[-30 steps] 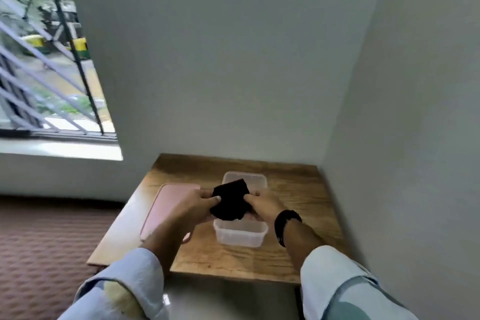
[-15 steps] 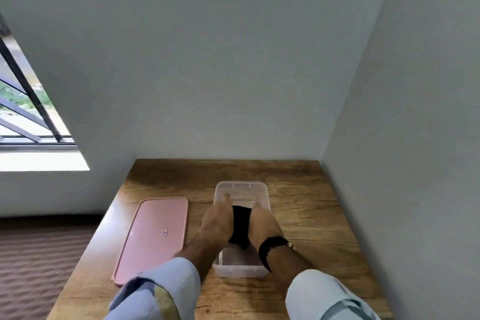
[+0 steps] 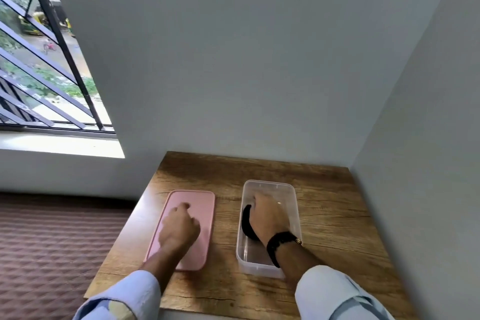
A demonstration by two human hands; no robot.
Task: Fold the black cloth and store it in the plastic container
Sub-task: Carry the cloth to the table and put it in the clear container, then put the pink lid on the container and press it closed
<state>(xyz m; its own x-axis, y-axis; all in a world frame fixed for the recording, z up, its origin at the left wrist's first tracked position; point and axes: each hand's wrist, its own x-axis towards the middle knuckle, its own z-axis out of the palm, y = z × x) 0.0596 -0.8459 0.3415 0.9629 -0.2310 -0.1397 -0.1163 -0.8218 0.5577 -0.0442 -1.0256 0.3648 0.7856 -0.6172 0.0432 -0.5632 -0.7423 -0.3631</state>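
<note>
- A wooden table with a visible grain stands in the corner of a room, pushed against two plain pale grey walls.
- Left of the table, a window with dark slanted bars looks onto greenery and a street outside; a bright sill runs below it.
- The floor beside the table, on its left, is covered by a reddish-brown ribbed carpet.
- A clear plastic container, rectangular with rounded corners, sits open on the table, roughly in its middle.
- The black cloth lies inside the container as a compact dark bundle against the container's left wall; only its left edge shows, the rest is hidden under a hand.
- The right hand reaches into the container, palm down on top of the cloth, fingers spread flat and pressing it; a black watch is on that wrist.
- A pink lid lies flat on the table just left of the container, apart from it.
- The left hand rests on the pink lid, fingers loosely curled with the index finger extended; it grips nothing.
- Both arms wear light blue sleeves.
- No writing or brand can be read on the container, the lid or the watch.
</note>
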